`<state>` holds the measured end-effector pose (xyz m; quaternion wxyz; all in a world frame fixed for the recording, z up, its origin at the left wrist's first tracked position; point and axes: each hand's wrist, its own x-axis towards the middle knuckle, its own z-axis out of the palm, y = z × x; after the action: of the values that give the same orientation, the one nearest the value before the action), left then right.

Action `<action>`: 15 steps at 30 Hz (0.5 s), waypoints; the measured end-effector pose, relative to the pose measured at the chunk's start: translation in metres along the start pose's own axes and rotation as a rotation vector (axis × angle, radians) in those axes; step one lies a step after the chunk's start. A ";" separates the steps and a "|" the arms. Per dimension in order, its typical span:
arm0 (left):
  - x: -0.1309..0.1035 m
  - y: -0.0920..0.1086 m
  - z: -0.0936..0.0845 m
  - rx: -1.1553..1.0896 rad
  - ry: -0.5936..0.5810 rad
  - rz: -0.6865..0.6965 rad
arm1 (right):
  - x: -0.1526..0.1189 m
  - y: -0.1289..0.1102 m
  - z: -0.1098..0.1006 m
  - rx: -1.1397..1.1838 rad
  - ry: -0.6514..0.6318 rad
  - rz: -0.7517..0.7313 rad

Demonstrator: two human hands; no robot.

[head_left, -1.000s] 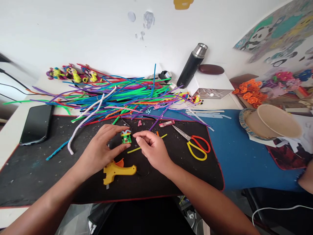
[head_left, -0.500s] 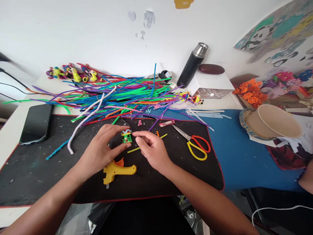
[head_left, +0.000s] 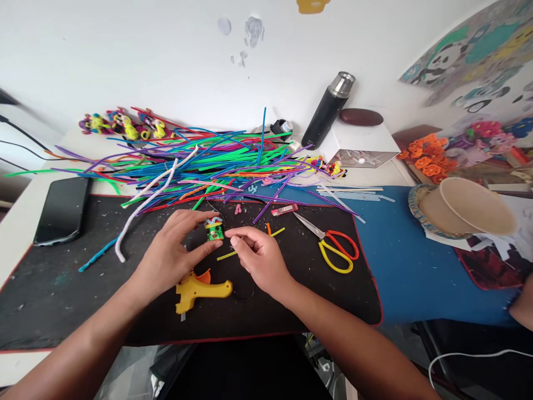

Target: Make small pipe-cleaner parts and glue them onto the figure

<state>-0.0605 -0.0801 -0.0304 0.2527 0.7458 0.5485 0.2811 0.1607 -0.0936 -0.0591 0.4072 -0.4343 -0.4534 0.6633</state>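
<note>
My left hand [head_left: 172, 244] pinches a small green pipe-cleaner figure [head_left: 215, 231] between thumb and fingers, above the black mat. The figure has a yellow brim, a blue and red top and small face-like details. My right hand [head_left: 264, 258] is closed, its index finger pointing at the figure's right side with the tip very near it. The thumb lies against that finger; what it holds, if anything, is too small to make out. Under my left hand lies a yellow glue gun [head_left: 202, 291] with an orange trigger. Yellow pipe-cleaner pieces [head_left: 227, 256] lie beneath my right hand.
Scissors [head_left: 333, 247] and a small pink-labelled item [head_left: 284, 210] lie to the right. Behind is a heap of pipe cleaners [head_left: 216, 161]. A phone [head_left: 62, 210] is at left; a black thermos [head_left: 327, 114] and bowl [head_left: 477, 205] stand at right. Another person's arm [head_left: 522, 305] shows at the right edge.
The figure has shifted slightly left and down, tilting a little in my left hand. My right hand stays beside it, nearly unmoved.
</note>
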 end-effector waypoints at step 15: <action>0.000 0.002 0.001 -0.007 -0.007 -0.013 | 0.000 0.004 -0.001 -0.002 0.002 0.004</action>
<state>-0.0585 -0.0811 -0.0294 0.2592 0.7423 0.5515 0.2787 0.1616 -0.0945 -0.0630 0.4059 -0.4364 -0.4526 0.6633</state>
